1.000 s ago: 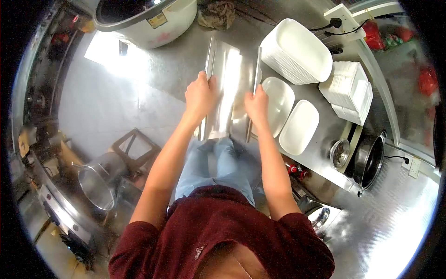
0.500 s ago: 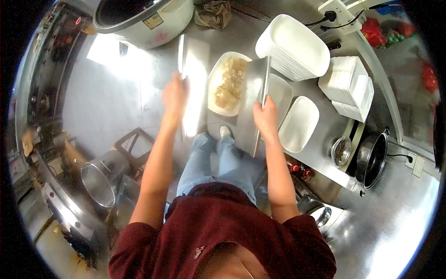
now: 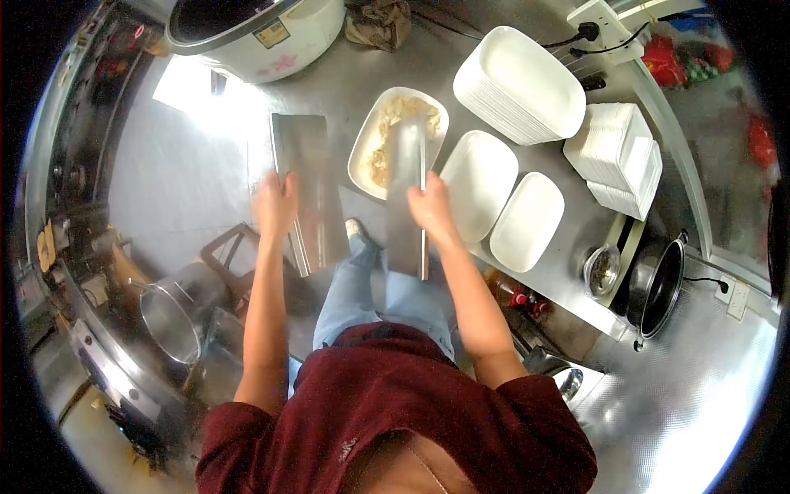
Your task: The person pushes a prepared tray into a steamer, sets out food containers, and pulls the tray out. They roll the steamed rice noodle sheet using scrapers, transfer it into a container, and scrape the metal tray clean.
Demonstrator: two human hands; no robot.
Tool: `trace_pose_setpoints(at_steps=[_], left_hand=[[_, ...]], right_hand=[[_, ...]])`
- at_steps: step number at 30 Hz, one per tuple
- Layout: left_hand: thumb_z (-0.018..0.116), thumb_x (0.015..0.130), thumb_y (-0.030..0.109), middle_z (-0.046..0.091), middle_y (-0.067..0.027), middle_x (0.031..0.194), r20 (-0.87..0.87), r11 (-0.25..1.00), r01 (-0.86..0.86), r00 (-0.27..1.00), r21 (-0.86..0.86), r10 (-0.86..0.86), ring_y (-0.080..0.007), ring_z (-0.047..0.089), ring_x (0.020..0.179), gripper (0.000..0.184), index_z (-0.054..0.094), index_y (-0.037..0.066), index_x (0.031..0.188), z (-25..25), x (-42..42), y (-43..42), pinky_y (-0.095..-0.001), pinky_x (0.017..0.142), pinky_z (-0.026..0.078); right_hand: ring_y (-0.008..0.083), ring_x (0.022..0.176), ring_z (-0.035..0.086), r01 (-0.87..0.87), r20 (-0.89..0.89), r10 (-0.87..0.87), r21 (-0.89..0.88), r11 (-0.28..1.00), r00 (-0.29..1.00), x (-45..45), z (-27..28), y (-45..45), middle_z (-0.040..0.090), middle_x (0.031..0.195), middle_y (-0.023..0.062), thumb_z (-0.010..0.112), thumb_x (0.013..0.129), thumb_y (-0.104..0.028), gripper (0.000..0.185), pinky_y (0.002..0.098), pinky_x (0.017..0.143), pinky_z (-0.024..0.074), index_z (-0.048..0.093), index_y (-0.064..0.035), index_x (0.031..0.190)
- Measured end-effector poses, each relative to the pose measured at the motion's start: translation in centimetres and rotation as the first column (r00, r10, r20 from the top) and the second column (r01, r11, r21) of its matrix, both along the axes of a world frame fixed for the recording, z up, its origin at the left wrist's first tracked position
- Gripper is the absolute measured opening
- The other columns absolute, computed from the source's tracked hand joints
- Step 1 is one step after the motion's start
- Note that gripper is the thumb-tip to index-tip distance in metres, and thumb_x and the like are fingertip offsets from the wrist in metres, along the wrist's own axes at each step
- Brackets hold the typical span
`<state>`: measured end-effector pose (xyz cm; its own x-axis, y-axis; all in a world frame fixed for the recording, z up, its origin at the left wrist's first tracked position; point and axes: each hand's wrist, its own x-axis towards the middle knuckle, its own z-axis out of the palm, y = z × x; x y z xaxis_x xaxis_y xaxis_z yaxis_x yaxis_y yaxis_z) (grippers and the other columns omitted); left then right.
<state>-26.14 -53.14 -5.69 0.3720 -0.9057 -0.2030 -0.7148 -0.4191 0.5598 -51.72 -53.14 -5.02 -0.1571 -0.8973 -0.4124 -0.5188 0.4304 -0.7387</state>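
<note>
My left hand is closed on the outer edge of a flat, shiny metal panel. Closed round the right edge of a second, narrower-looking metal panel is my right hand. Both panels stand out in front of my body, with a gap between them. Beyond them lies a white oblong dish with pale, chunky food in it; the right panel covers part of this dish from view. Close to my right hand are a white dish and a smaller white dish, side by side on the metal counter.
A stack of white dishes and a stack of smaller square ones stand at the right. A large rice cooker is at the far left. A small glass bowl and a black pot sit right; a metal pot lower left.
Both panels have come nearer to my body and shifted left, turning to show different faces. My hands have moved with them. More of the dish's right rim shows.
</note>
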Motion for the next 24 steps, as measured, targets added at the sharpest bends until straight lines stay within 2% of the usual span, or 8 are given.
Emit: trace_pose_setpoints(at_steps=[3,5,9,10,14,17,20,24], left_hand=[[0.048,0.080,0.027,0.053,-0.0243,0.070,0.015,0.999,0.043,0.999,0.020,-0.044,-0.0399,0.052,0.071,0.032,0.048,-0.005,0.080,0.8,-1.0,-0.5,-0.0419,0.061,0.039],[0.048,0.080,0.029,0.054,-0.0250,0.074,-0.028,0.998,0.050,0.998,0.034,-0.049,-0.0401,0.052,0.074,0.034,0.048,-0.006,0.081,1.2,-1.1,-0.4,-0.0417,0.062,0.039],[0.048,0.080,0.029,0.053,-0.0255,0.077,-0.040,0.989,0.088,0.996,0.116,-0.084,-0.0395,0.052,0.076,0.036,0.048,-0.006,0.085,1.3,-1.6,-0.9,-0.0413,0.064,0.039],[0.048,0.081,0.030,0.053,-0.0256,0.078,-0.024,0.986,0.098,0.995,0.137,-0.096,-0.0392,0.052,0.076,0.036,0.047,-0.006,0.087,1.2,-1.5,-1.3,-0.0411,0.064,0.039],[0.047,0.081,0.028,0.053,-0.0262,0.081,-0.060,0.997,0.081,0.995,0.018,-0.080,-0.0401,0.051,0.078,0.036,0.047,-0.007,0.092,1.0,-1.2,-0.7,-0.0415,0.066,0.039],[0.048,0.081,0.027,0.053,-0.0266,0.080,-0.096,0.997,0.053,0.994,0.050,-0.048,-0.0411,0.050,0.079,0.036,0.048,-0.007,0.091,1.8,-1.6,-0.7,-0.0419,0.066,0.039],[0.052,0.080,0.026,0.039,-0.0092,0.052,-0.014,0.983,0.061,0.998,-0.173,-0.064,-0.0180,0.036,0.049,0.030,0.045,-0.002,0.073,0.1,-0.9,-0.2,-0.0337,0.047,0.031],[0.052,0.080,0.025,0.038,0.0009,0.053,-0.286,0.989,-0.093,0.957,-0.113,0.057,-0.0085,0.033,0.050,0.028,0.047,-0.001,0.070,2.7,-1.6,0.9,-0.0283,0.044,0.028]], right_hand=[[0.0397,0.071,0.055,-0.040,-0.045,0.038,-0.037,0.999,0.998,0.3,0.8,0.8,0.055,0.071,0.0249,0.047,0.071,-0.012,0.018,0.0420,0.063,0.0438,0.049,0.0045,0.079],[0.0389,0.070,0.055,0.029,0.104,-0.025,-0.031,0.999,0.994,-0.5,2.1,1.3,0.055,0.070,0.0242,0.048,0.071,-0.011,0.018,0.0424,0.062,0.0439,0.049,0.0046,0.080],[0.0416,0.070,0.054,-0.167,0.002,0.167,0.044,0.985,0.986,1.1,0.2,0.5,0.054,0.072,0.0279,0.047,0.070,-0.013,0.021,0.0441,0.063,0.0432,0.049,0.0056,0.081],[0.0432,0.069,0.053,-0.145,-0.050,0.142,-0.071,0.987,0.989,0.9,0.6,0.9,0.053,0.071,0.0282,0.047,0.070,-0.014,0.023,0.0455,0.064,0.0423,0.049,0.0060,0.081],[0.0408,0.067,0.053,-0.025,0.058,0.028,-0.045,0.999,0.998,-2.6,2.8,1.4,0.053,0.069,0.0257,0.048,0.069,-0.011,0.018,0.0432,0.061,0.0427,0.047,0.0058,0.077],[0.0381,0.064,0.055,-0.107,-0.064,0.105,-0.021,0.994,0.992,-1.8,-0.8,1.2,0.054,0.066,0.0235,0.049,0.070,-0.010,0.017,0.0425,0.060,0.0429,0.048,0.0055,0.077],[0.0403,0.068,0.054,-0.116,-0.035,0.114,-0.061,0.991,0.993,-3.3,2.4,0.8,0.054,0.068,0.0250,0.049,0.070,-0.010,0.018,0.0427,0.061,0.0429,0.049,0.0057,0.078],[0.0372,0.067,0.056,-0.092,-0.053,0.085,-0.134,0.987,0.995,-5.6,1.5,-1.8,0.054,0.071,0.0255,0.048,0.070,-0.011,0.019,0.0413,0.061,0.0435,0.049,0.0050,0.081]])
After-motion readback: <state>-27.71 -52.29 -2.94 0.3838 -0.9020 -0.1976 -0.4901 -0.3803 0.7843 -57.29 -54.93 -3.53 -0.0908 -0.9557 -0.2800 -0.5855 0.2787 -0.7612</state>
